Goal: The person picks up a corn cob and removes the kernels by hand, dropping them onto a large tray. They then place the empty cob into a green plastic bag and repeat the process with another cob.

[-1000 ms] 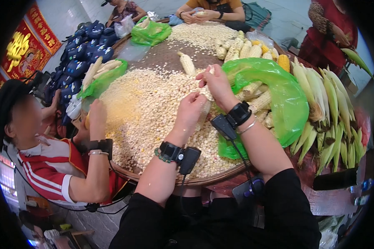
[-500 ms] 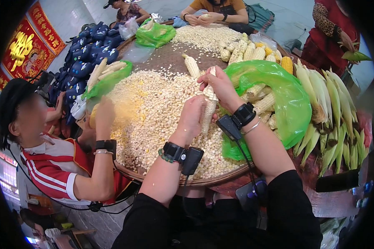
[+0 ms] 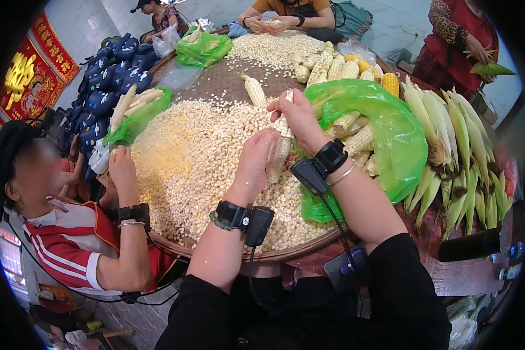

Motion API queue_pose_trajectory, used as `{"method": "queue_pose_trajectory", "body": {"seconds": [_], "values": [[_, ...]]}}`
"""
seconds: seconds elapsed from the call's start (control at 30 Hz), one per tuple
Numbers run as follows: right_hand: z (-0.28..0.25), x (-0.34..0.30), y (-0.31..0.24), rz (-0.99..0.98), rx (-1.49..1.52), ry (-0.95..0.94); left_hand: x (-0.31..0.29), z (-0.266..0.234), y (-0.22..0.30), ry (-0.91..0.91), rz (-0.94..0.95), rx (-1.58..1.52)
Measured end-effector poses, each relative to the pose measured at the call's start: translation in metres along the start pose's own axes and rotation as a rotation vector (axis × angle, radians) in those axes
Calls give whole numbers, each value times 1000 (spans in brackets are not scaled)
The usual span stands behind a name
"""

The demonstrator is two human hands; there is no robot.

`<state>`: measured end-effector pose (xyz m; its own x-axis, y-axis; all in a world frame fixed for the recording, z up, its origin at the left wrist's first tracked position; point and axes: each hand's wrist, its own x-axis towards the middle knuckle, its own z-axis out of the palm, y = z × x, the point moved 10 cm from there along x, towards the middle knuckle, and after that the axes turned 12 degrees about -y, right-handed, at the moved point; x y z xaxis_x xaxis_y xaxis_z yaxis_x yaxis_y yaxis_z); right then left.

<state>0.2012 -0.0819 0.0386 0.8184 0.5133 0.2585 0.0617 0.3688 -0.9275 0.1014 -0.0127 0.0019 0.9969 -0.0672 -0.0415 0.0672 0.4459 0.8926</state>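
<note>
A pale corn cob (image 3: 278, 158) is held upright and slightly tilted between my two hands, over a heap of loose kernels (image 3: 210, 140). My left hand (image 3: 255, 158) is closed round its lower part. At the upper end, my right hand (image 3: 300, 121) grips the cob with bent fingers; part of the cob is hidden behind them. Just beyond my hands another whitish cob (image 3: 254, 90) lies on the kernels. Beside my right wrist, an open green plastic bag (image 3: 398, 134) holds several pale cobs (image 3: 359, 140).
The kernels lie in a wide round tray (image 3: 283, 254). Husked cobs (image 3: 335, 67) and corn in husks (image 3: 466, 149) are piled right. A co-worker (image 3: 122, 251) sits close on my left by a smaller green bag (image 3: 140, 125). Cables hang from my wrist devices (image 3: 259, 224).
The view has shifted slightly, so the scene sits a little further left. Both my hands keep hold of the cob. The left co-worker's raised hand has moved left, and its blur is gone.
</note>
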Motion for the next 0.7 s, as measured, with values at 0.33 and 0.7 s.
{"method": "queue_pose_trajectory", "body": {"seconds": [0.33,0.7], "values": [[5,-5,6,47,-38,26,5,-14,0,55,76,218],[5,-7,3,59,-17,26,8,-6,-17,-80,-75,-49]]}}
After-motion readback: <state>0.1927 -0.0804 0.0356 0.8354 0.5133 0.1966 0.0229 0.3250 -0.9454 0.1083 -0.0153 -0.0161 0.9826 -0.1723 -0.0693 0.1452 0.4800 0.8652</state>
